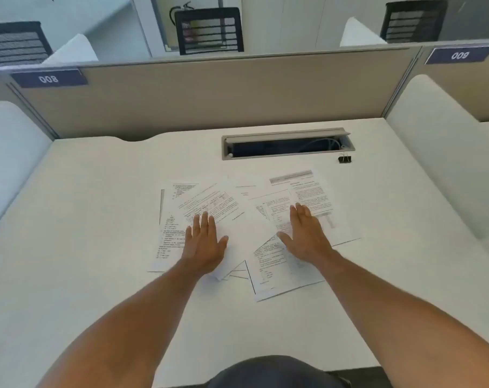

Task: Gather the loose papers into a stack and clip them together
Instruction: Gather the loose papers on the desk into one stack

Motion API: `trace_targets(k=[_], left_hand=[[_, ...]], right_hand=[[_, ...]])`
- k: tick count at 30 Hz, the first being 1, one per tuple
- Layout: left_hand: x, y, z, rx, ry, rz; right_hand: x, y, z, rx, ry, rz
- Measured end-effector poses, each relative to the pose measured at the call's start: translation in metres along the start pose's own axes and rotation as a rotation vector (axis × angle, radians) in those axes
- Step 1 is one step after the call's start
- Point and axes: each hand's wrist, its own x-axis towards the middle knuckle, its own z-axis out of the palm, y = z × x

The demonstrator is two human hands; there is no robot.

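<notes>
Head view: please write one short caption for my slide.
Both hands, left and right, press flat on scattered papers; binder clip waits nearby.

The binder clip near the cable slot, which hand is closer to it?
Right. The right hand lies flat on the papers below the binder clip; the left hand is farther left.

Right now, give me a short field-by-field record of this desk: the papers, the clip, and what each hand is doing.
papers: loose printed sheets fanned out and overlapping on the white desk, not yet stacked
binder clip: black, on the desk beyond the papers to the right, beside the cable tray, untouched
left hand: flat on the left sheets, fingers straight
right hand: flat on the right sheets, fingers straight
task stage: gathering not done, clipping not begun
</notes>
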Motion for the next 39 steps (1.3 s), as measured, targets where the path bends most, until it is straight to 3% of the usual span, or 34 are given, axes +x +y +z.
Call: trace_targets(k=[5,15,28,32,39], left_hand=[[-0.007,-0.002,0.022,0.021,-0.108,-0.035],[-0.004,-0.006,0.034,0.014,-0.076,-0.024],[-0.004,-0.005,0.036,-0.014,-0.058,-0.032],[-0.004,-0.005,0.037,-0.021,-0.056,-0.028],[-0.004,-0.007,0.033,-0.232,-0.001,-0.08]], right_hand=[[-0.011,0.002,0.028,0.006,-0.116,0.043],[-0.003,-0.025,0.032,0.202,0.026,0.112],[0.038,-0.072,0.021,0.297,-0.06,0.32],[0.048,-0.068,0.018,0.454,-0.109,0.372],[0.044,-0.048,0.01,0.657,-0.111,0.416]])
